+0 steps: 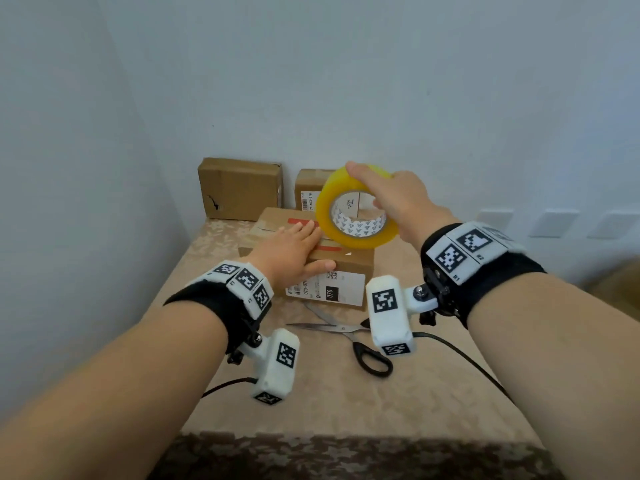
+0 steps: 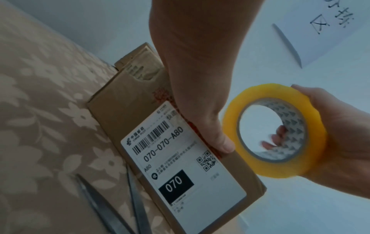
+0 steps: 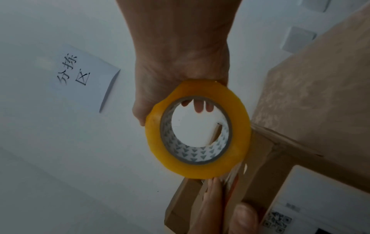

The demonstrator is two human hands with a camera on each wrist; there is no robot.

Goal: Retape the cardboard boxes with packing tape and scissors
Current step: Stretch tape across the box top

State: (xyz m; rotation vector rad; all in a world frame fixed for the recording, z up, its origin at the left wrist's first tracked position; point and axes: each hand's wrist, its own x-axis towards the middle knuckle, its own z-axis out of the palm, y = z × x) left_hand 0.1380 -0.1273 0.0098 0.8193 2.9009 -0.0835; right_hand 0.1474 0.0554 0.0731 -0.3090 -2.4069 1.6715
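Observation:
A small cardboard box [image 1: 349,263] [image 2: 124,101] [image 3: 258,166] with a white shipping label [image 2: 180,159] lies on the table. My left hand [image 1: 294,252] [image 2: 200,79] lies flat on its top, fingers straight, thumb over the near edge. My right hand [image 1: 394,195] [image 3: 180,63] grips a yellow roll of packing tape [image 1: 356,211] [image 2: 276,131] [image 3: 198,129] from above, held just over the box's top by my left fingertips [image 3: 212,194]. Scissors [image 1: 349,336] [image 2: 120,210] lie with blades apart on the table in front of the box.
Two more cardboard boxes, a larger one [image 1: 240,188] and a smaller one [image 1: 308,190], lean at the back wall. The table [image 1: 346,403] has a beige floral cloth. A paper sign [image 3: 80,74] hangs on the wall. Black cables run from the wrist cameras.

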